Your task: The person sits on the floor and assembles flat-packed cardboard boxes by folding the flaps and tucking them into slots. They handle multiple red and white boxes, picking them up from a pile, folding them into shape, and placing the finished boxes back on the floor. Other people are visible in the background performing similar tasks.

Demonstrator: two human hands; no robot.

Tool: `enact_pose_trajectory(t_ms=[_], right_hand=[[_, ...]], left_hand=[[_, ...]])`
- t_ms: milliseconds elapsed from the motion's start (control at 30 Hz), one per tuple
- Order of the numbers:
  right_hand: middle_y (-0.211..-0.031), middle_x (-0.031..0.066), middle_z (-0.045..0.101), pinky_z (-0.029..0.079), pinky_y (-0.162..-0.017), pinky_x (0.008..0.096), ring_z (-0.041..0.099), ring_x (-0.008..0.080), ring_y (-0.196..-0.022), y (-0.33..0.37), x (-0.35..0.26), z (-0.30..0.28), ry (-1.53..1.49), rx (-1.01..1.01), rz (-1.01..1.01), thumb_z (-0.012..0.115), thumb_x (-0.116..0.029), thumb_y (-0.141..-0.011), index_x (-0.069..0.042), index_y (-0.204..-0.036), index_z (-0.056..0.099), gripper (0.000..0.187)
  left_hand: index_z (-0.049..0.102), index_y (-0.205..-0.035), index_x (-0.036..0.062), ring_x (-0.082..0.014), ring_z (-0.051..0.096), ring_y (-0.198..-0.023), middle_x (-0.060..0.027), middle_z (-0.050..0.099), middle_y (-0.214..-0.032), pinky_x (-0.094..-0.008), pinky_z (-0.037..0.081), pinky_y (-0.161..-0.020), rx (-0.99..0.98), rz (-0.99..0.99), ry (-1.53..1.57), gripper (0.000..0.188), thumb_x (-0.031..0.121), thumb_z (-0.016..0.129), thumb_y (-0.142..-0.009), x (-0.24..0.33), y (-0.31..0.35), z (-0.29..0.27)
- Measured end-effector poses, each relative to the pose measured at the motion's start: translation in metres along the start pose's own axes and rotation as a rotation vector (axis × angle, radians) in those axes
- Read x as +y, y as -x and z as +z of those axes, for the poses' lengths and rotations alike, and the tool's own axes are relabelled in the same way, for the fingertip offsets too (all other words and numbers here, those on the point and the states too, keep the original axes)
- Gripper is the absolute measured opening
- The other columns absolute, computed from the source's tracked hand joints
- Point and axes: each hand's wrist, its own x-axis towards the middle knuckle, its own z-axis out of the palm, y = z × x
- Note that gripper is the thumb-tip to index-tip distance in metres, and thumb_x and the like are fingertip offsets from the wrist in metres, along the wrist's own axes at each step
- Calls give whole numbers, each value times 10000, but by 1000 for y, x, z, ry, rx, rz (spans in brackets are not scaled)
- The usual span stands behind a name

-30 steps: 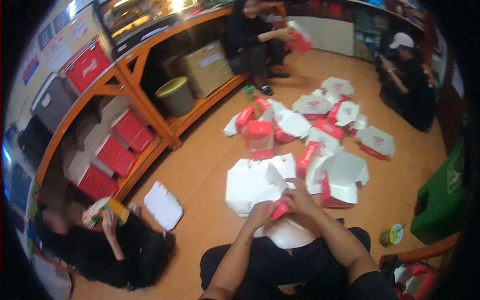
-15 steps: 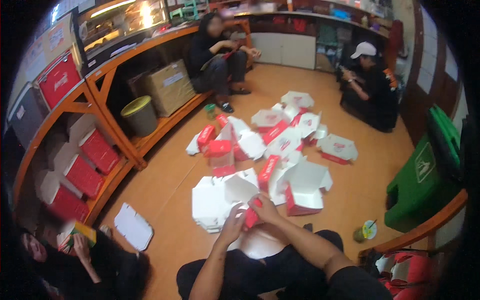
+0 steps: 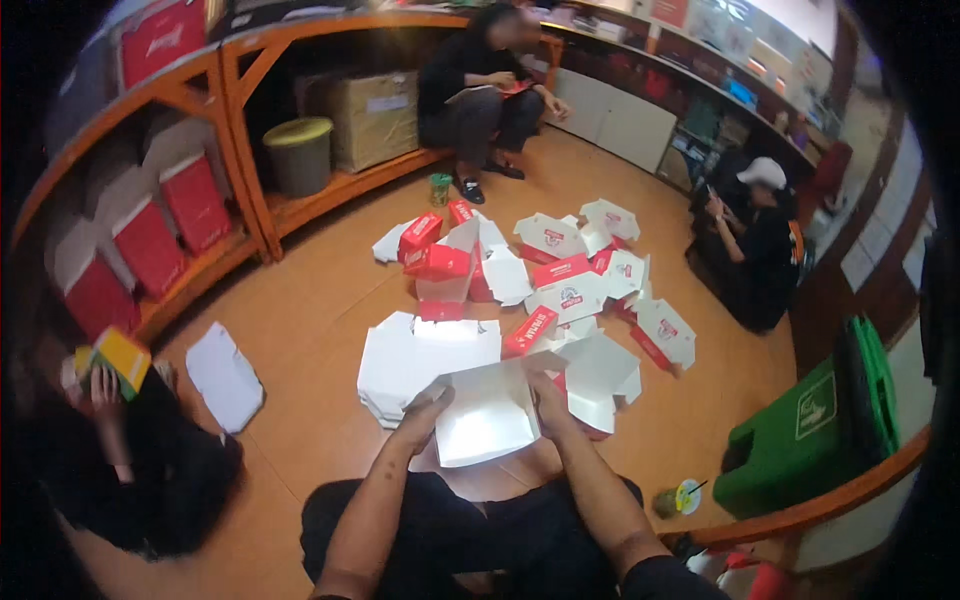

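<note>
A folded paper food box (image 3: 487, 412), white inside, is held above my lap with its hollow side facing me. My left hand (image 3: 425, 418) grips its left wall, and my right hand (image 3: 552, 402) grips the right wall; the fingers behind the walls are partly hidden. Just beyond the left hand lies a stack of flat white box blanks (image 3: 400, 350). Past my right hand stands an open red-and-white box (image 3: 600, 375). Farther off, several red-and-white boxes (image 3: 565, 295) lie in a loose pile on the floor.
A loose white sheet of card (image 3: 222, 378) lies on the floor at left, near a seated person holding a yellow-green box (image 3: 122, 362). Two more people sit at the far side. Orange shelving (image 3: 245, 150) runs along the left. A green bin (image 3: 800, 425) and a drink cup (image 3: 688, 497) stand at right.
My hands were close together at a red part of the box; now they are apart on its two sides, and its white inside shows. The whole view has also turned somewhat.
</note>
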Motion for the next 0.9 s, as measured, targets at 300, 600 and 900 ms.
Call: enact_pose_trajectory(t_ms=[300, 600, 900], right_hand=[[-1383, 105, 499, 430, -1043, 359, 496, 211, -1259, 20, -2, 9, 86, -89, 398, 501, -355, -995, -30, -1458, 349, 585], [-1332, 175, 527, 410, -1059, 513, 553, 322, -1193, -131, -58, 114, -532, -307, 229, 519, -551, -942, -70, -1383, 417, 660], [-1347, 203, 466, 453, -932, 533, 416, 405, -1289, -38, 109, 115, 1641, -712, -114, 823, -362, -656, -125, -1160, 553, 619]], left_hand=[[476, -1319, -62, -318, 596, -1076, -200, 593, -1208, -376, 503, -873, 433, 48, 244, 638, 386, 662, -905, 4, -19, -8], [321, -1464, 80, -310, 379, -1327, -151, 323, -1483, -477, 349, -1073, 653, 327, 619, 680, 452, 551, -943, 84, 3, -41], [498, -1281, 58, -265, 515, -1129, -110, 495, -1247, -430, 442, -932, 655, 309, 607, 419, 349, 504, -980, 90, 6, -27]])
